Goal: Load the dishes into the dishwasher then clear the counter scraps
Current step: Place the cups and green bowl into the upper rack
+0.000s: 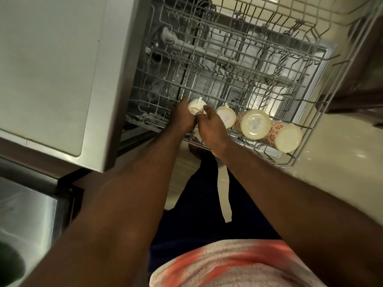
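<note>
The dishwasher's wire rack is pulled out below me. Along its near edge lie a white cup, a second cream cup and two red-patterned bowls, all bottom side toward me. My left hand grips the white cup from the left. My right hand holds the same cup from the right, thumb on its base. Both hands meet at the cup at the rack's near left corner.
A pale countertop with a steel edge lies to the left, a steel sink at lower left. A dark cabinet front stands at the right. Beige floor surrounds the rack. My legs stand right before the rack.
</note>
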